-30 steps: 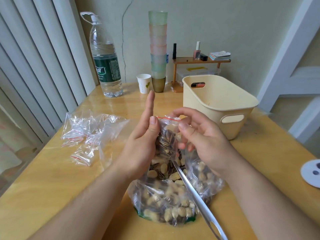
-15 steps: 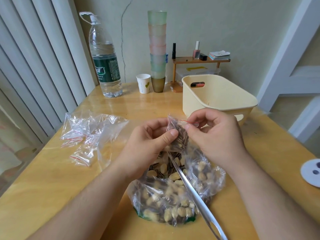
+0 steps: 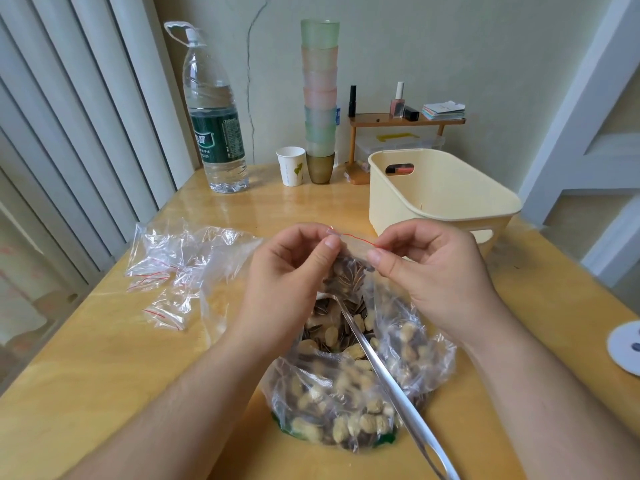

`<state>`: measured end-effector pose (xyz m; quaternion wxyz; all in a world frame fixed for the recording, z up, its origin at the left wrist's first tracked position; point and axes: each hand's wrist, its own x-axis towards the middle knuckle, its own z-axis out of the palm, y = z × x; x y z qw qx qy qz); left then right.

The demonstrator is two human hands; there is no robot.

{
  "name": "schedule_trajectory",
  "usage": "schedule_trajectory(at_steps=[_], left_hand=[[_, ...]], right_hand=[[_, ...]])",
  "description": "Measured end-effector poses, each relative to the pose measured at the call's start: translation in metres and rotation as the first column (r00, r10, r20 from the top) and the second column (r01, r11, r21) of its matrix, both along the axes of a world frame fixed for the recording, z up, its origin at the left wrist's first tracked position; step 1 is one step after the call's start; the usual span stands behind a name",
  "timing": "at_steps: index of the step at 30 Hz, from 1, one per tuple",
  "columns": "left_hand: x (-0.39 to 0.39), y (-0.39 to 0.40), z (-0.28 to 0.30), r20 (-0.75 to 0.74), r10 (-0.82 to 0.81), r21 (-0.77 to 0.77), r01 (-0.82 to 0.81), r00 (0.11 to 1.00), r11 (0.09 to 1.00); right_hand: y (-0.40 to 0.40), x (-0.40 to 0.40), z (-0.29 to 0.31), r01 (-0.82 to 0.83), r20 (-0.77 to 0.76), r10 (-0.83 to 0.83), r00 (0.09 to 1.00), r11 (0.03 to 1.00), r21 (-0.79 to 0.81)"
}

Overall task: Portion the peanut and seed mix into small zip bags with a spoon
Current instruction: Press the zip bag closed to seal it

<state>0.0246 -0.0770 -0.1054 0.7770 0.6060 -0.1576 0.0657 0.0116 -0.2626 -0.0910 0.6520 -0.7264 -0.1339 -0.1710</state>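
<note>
A small zip bag (image 3: 348, 271) with a red zip line, filled with striped seeds, hangs between both hands above the big bag. My left hand (image 3: 287, 282) pinches the zip strip at its left end. At the strip's right end, my right hand (image 3: 433, 271) pinches it between thumb and forefinger. Below them a large clear bag of peanut and seed mix (image 3: 346, 396) sits open on the wooden table (image 3: 104, 375). A metal spoon (image 3: 391, 382) lies with its bowl in the mix, and its handle sticks out toward me.
A heap of spare small zip bags (image 3: 169, 271) lies left of the hands. A cream plastic basket (image 3: 440, 199) stands at the back right. Farther back are a big water bottle (image 3: 214, 133), a paper cup (image 3: 291, 166), stacked cups (image 3: 320, 98) and a small shelf (image 3: 401, 121).
Both hands shifted from the bag's body up to its top edge. The left fingers, straight a second ago, now curl and pinch the zip strip, which is stretched level between the hands.
</note>
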Motion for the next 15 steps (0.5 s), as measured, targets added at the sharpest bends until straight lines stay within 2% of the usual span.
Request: schedule_trajectory(at_steps=[5,15], left_hand=[[-0.004,-0.0048,0.0042,-0.071,-0.014,-0.026,0.012,0.997,1.0],[-0.0028,-0.0041,0.0021,0.008,0.043,0.022,-0.043,0.999,0.999]], right_hand=[[0.0012,0.0006,-0.0015,-0.01,-0.059,0.014,0.998,0.998,0.055],[0.0041,-0.0002,-0.0039,0.024,-0.011,-0.023,1.0,0.997,0.08]])
